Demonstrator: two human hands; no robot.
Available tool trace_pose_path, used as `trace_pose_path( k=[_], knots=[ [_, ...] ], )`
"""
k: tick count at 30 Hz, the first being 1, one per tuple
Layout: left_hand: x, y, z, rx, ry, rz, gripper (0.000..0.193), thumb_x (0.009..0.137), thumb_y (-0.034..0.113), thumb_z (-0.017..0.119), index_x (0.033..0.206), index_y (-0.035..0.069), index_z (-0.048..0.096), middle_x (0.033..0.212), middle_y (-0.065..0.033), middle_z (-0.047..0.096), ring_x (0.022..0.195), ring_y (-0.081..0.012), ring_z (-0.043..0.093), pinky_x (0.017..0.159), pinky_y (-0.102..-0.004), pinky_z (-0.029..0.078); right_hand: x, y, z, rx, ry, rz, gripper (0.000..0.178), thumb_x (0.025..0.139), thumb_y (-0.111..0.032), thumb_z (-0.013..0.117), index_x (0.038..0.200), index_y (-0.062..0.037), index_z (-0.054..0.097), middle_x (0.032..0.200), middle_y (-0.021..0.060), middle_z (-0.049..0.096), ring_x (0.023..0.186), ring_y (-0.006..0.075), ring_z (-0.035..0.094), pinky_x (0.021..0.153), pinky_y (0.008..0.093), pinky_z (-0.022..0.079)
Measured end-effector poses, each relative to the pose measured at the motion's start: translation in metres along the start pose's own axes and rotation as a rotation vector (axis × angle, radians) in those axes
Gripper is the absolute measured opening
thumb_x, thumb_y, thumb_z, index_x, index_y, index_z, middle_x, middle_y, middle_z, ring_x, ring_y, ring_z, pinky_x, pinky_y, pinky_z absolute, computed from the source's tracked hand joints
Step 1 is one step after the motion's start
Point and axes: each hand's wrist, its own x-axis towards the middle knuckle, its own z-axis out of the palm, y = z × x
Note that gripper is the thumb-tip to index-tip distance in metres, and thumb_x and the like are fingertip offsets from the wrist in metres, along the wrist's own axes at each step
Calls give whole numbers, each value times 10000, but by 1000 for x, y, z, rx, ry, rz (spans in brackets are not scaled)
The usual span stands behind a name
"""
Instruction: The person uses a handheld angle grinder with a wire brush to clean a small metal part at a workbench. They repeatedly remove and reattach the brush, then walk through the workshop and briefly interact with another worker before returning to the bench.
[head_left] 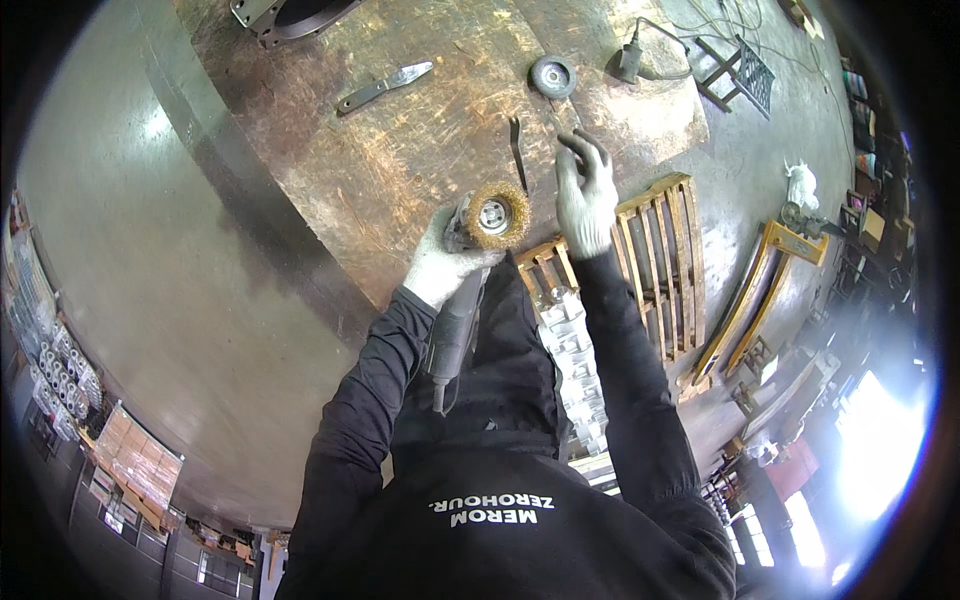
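Note:
My left hand (432, 265), in a pale work glove, is closed around the head end of an angle grinder (455, 330). The grinder's dark body hangs back toward me, and its round brass-coloured wire brush (513, 232) faces up. To the right of the brush, my gloved right hand (585, 205) is raised with its fingers stretched out and slightly bent. Nothing shows in it. Just beyond the brush, a thin dark wrench (516, 145) lies on the stained brown work surface (440, 130). A dark round disc (553, 77) rests farther off, and a scraper (385, 87) lies to its left.
A wooden slatted pallet (655, 260) is at my right, near a row of pale metal parts (575, 370). Past it stands a yellow pallet jack (745, 300). A corded plug (630, 62) and a small black stand (740, 75) are far right. A dark metal ring-shaped part (285, 25) sits far left.

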Motion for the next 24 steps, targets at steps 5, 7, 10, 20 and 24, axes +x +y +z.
trace_pose_path(
  k=[5, 7, 10, 20, 24],
  knots=[
    [3, -2, 1, -77, 20, -31, 839, 660, -4, 877, 1345, -3, 393, 1287, -137, 573, 1219, -261, 568, 1001, -385, 525, -52, -83, -40, -262, -256, -404, 197, 906, -227, 616, 1041, -173, 749, 1426, 161, 507, 1340, 410, 400, 1119, 525, 278],
    [2, -2, 4, -282, -31, -46, 778, 700, -65, 823, 1339, 13, 387, 1294, -158, 565, 1223, -267, 565, 983, -386, 539, -56, -92, -39, -320, -294, -383, 286, 962, -291, 525, 1066, -167, 761, 1469, 194, 471, 1354, 412, 383, 1137, 506, 253],
    [3, -3, 5, -580, -85, -103, 829, 692, -73, 826, 1366, 36, 357, 1317, -148, 555, 1208, -250, 577, 1003, -369, 525, -53, -89, -32, -290, -301, -376, 212, 885, -228, 615, 1027, -140, 746, 1461, 168, 478, 1340, 421, 400, 1105, 542, 283],
    [4, -10, 8, -546, -49, -84, 440, 1026, 362, 462, 1344, 59, 495, 1333, -196, 524, 1239, -383, 515, 1024, -661, 444, -56, -92, -34, -384, -276, -377, 256, 927, -240, 559, 1043, -144, 765, 1461, 164, 492, 1321, 406, 423, 1093, 499, 308],
    [1, -5, 6, -431, -63, -77, 461, 972, 329, 509, 1343, 57, 483, 1334, -185, 526, 1242, -365, 518, 1029, -608, 449, -53, -93, -37, -418, -301, -383, 237, 927, -228, 565, 1020, -143, 766, 1455, 152, 499, 1319, 401, 426, 1090, 499, 311]
  ],
)
